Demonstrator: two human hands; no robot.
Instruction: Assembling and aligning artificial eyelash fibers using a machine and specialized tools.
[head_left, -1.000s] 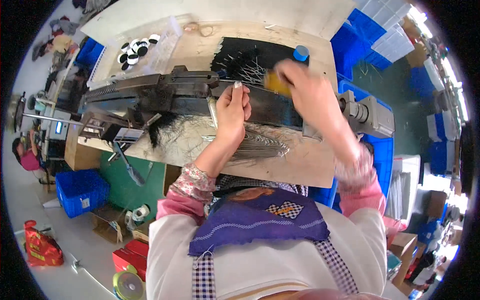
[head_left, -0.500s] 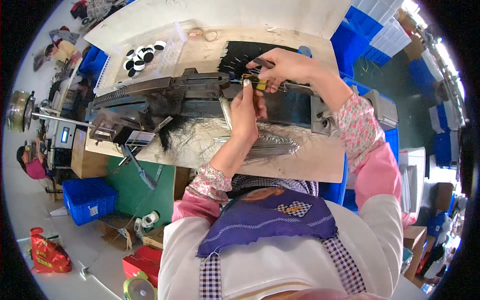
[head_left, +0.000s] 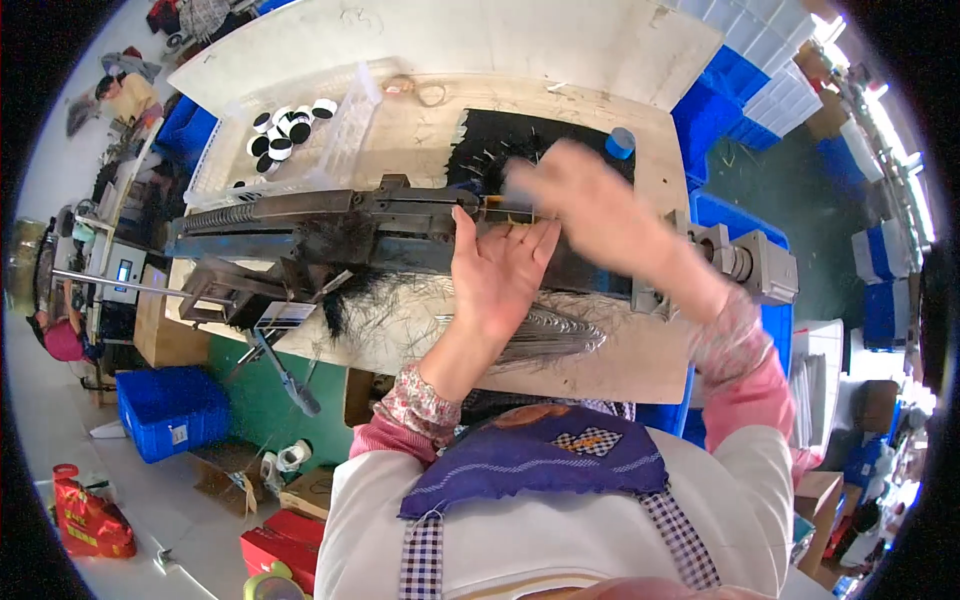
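My left hand (head_left: 500,272) lies palm up at the front of a long dark metal machine (head_left: 410,215), its fingers stretched out and its thumb apart. Nothing shows in the palm. Just above its fingertips is a thin yellowish piece (head_left: 508,212) at the machine's middle. My right hand (head_left: 590,200) is smeared by motion over the machine, near a black mat (head_left: 545,132) with loose black bristles; what it holds, if anything, cannot be made out. A bundle of bent silver wires (head_left: 555,335) rests on the table below my left hand.
A clear plastic basket (head_left: 345,130) with several white and black round pieces stands at the back left. A blue round cap (head_left: 620,143) sits by the mat's right edge. Grey machine parts (head_left: 760,268) stick out at the right. Black bristles litter the wooden table (head_left: 640,345).
My left hand has let go of the yellowish piece and turned palm up with fingers spread. My right hand has moved slightly toward me and blurred. The whole view has shifted slightly.
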